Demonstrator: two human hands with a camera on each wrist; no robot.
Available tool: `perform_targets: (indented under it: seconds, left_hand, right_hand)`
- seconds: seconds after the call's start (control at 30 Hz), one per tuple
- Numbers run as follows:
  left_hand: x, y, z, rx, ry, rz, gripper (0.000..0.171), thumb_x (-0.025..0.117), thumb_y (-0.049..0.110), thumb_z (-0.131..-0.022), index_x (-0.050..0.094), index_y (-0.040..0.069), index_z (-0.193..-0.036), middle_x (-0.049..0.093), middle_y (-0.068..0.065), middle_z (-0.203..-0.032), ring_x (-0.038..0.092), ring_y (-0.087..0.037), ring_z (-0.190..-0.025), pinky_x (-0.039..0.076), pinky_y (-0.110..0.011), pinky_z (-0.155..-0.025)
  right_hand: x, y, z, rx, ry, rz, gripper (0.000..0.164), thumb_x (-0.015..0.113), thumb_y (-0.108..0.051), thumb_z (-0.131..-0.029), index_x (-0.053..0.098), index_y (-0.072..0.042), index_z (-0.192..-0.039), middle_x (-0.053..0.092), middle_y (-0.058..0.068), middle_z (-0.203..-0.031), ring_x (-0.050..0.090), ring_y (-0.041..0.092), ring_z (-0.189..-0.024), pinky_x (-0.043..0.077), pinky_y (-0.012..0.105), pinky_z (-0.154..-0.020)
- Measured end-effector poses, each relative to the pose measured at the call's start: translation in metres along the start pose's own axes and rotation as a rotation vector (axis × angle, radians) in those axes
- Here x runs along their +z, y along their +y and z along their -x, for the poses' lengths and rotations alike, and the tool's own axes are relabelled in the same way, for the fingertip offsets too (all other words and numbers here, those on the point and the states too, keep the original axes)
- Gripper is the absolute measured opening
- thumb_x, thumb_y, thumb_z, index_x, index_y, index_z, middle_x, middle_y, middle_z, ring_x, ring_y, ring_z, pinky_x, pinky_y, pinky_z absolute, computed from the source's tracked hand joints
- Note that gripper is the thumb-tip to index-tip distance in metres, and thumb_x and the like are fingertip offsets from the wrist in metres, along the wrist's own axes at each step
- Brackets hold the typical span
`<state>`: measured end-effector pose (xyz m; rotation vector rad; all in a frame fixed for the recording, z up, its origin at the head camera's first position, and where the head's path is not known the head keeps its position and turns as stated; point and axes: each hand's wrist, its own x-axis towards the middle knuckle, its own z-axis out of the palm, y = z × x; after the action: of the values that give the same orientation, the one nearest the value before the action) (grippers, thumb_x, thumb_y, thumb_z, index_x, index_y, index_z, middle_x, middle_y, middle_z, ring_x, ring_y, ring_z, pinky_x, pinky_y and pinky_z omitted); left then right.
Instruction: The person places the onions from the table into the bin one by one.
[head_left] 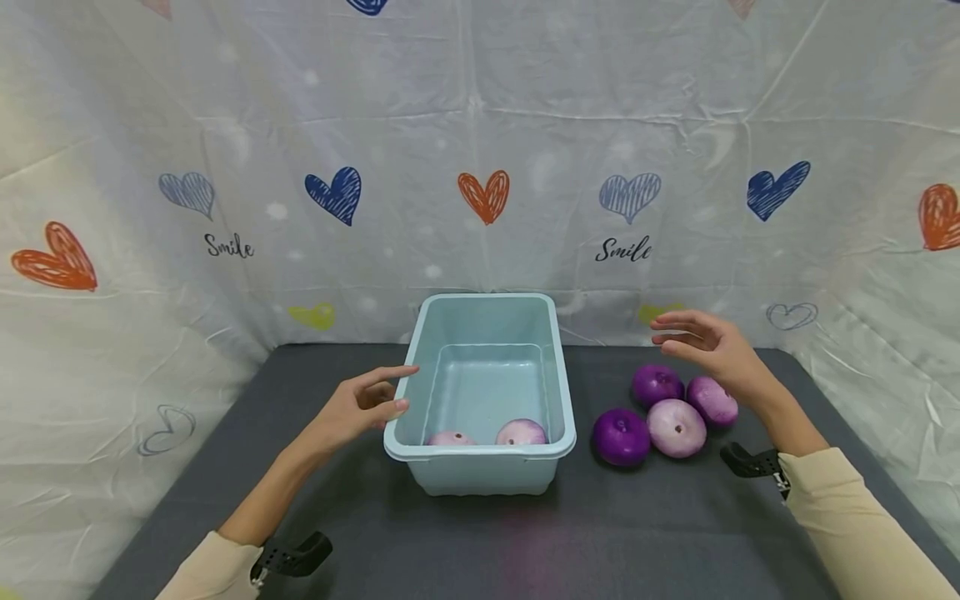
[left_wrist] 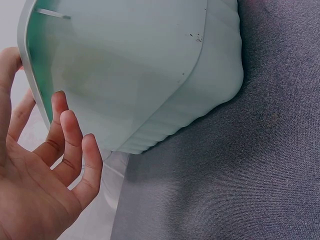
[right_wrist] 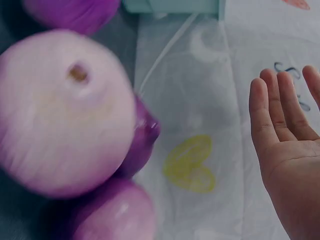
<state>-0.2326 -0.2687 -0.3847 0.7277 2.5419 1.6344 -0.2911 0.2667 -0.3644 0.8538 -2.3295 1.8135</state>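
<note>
A light blue plastic bin stands mid-table with two pale purple onions, one toward the right and one toward the left, showing above its near rim. My left hand is at the bin's left rim, thumb and forefinger reaching to the edge; in the left wrist view the other fingers are loosely bent outside the wall. Right of the bin lie several onions: dark purple ones and paler ones. My right hand hovers above and behind them, fingers extended, holding nothing.
A dark grey cloth covers the table. Behind it hangs a pale curtain printed with hearts and the word Smile. The bin's far end is near the curtain. Black straps are on both wrists.
</note>
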Motion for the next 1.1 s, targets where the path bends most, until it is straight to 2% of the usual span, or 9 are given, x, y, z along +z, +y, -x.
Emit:
perform_targets:
  seconds: [0.1,0.33,0.53,0.7,0.87,0.93,1.0,1.1]
  left_hand:
    - [0.0,0.0,0.0,-0.002,0.0,0.003,0.049,0.066,0.014,-0.101,0.054,0.013,-0.148,0.057,-0.012,-0.083,0.052,-0.018,-0.069,0.051,-0.038,-0.069]
    - [0.0,-0.001,0.001,-0.022,0.004,-0.002,0.049,0.066,0.017,-0.101,0.054,0.015,-0.149,0.061,-0.013,-0.086,0.055,-0.021,-0.076,0.052,-0.041,-0.073]
    - [0.0,-0.002,0.001,-0.012,0.001,-0.001,0.049,0.066,0.016,-0.101,0.054,0.015,-0.149,0.061,-0.014,-0.087,0.054,-0.023,-0.07,0.052,-0.04,-0.072]
    - [-0.001,-0.002,0.001,-0.005,-0.004,0.004,0.049,0.066,0.015,-0.101,0.054,0.015,-0.149,0.06,-0.013,-0.087,0.052,-0.028,-0.069,0.051,-0.039,-0.072]
    - [-0.001,-0.002,0.0,0.011,-0.007,0.015,0.049,0.065,0.013,-0.101,0.054,0.014,-0.149,0.056,-0.013,-0.083,0.05,-0.023,-0.066,0.05,-0.038,-0.069]
    - [-0.001,-0.002,0.0,0.011,-0.008,0.015,0.049,0.065,0.013,-0.101,0.054,0.014,-0.149,0.056,-0.013,-0.083,0.05,-0.021,-0.066,0.05,-0.038,-0.069]
    - [-0.001,-0.002,0.0,0.006,-0.009,0.015,0.049,0.065,0.013,-0.101,0.054,0.014,-0.149,0.057,-0.013,-0.085,0.051,-0.022,-0.067,0.05,-0.039,-0.07]
    - [-0.001,-0.002,0.0,-0.003,-0.009,0.016,0.049,0.065,0.014,-0.101,0.054,0.014,-0.149,0.058,-0.013,-0.086,0.052,-0.021,-0.07,0.051,-0.04,-0.072]
  right_hand:
    - [-0.005,0.005,0.008,0.006,0.006,0.027,0.036,0.064,-0.001,-0.101,0.057,0.007,-0.135,0.064,0.008,-0.129,0.062,0.026,-0.118,0.05,0.03,-0.093]
    - [-0.018,0.012,0.027,0.029,0.008,0.069,0.039,0.061,-0.003,-0.102,0.053,0.008,-0.139,0.064,0.004,-0.13,0.061,0.015,-0.119,0.05,0.026,-0.092]
    - [-0.029,0.019,0.043,0.076,0.052,0.144,0.039,0.063,-0.008,-0.102,0.055,0.003,-0.139,0.063,0.005,-0.131,0.061,0.014,-0.118,0.05,0.025,-0.09]
    - [-0.038,0.028,0.056,0.119,0.091,0.195,0.042,0.066,-0.01,-0.101,0.056,-0.003,-0.142,0.062,-0.002,-0.132,0.06,0.01,-0.118,0.049,0.021,-0.089]
    - [-0.048,0.04,0.066,0.12,0.083,0.212,0.05,0.068,-0.006,-0.099,0.052,-0.004,-0.146,0.056,-0.01,-0.136,0.054,0.005,-0.122,0.047,0.018,-0.089]
    - [-0.051,0.045,0.07,0.128,0.068,0.217,0.053,0.069,-0.006,-0.098,0.049,-0.004,-0.147,0.053,-0.011,-0.137,0.051,0.006,-0.124,0.046,0.018,-0.089]
    - [-0.054,0.05,0.074,0.15,0.059,0.224,0.055,0.07,-0.006,-0.097,0.048,-0.005,-0.148,0.051,-0.009,-0.139,0.05,0.012,-0.128,0.046,0.017,-0.089]
    - [-0.057,0.056,0.078,0.182,0.033,0.242,0.061,0.071,-0.007,-0.097,0.043,-0.004,-0.151,0.046,0.007,-0.147,0.046,0.032,-0.134,0.046,0.017,-0.088]
